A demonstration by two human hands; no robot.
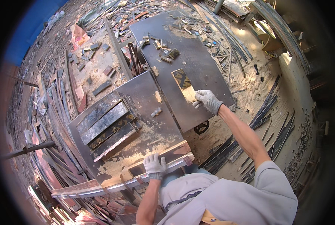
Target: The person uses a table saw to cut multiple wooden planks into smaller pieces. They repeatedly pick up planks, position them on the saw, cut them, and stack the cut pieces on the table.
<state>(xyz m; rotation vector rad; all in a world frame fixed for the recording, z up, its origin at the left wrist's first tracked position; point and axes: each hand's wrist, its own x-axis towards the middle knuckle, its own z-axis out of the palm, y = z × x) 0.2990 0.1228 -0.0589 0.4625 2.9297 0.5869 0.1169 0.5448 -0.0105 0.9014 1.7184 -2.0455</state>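
My right hand (208,101), in a pale knitted work glove, is closed on the near end of a short plywood piece (189,94). The piece has a dark printed face and a bare wood end, and lies over the right steel table (208,67). My left hand (154,165), gloved the same way, lies with its fingers stretched over a dark-faced plywood strip (171,154) along the near edge of the left steel table (165,129). A long rail with a measuring scale (171,165) runs beside that strip, nearest my body.
A stack of plywood strips (105,123) lies on the left table amid sawdust. Small offcuts (169,52) sit at the far end of the right table. Scrap wood (102,87) litters the ground left, and long dark strips (264,108) lie right. A black handwheel (202,127) is under the right table.
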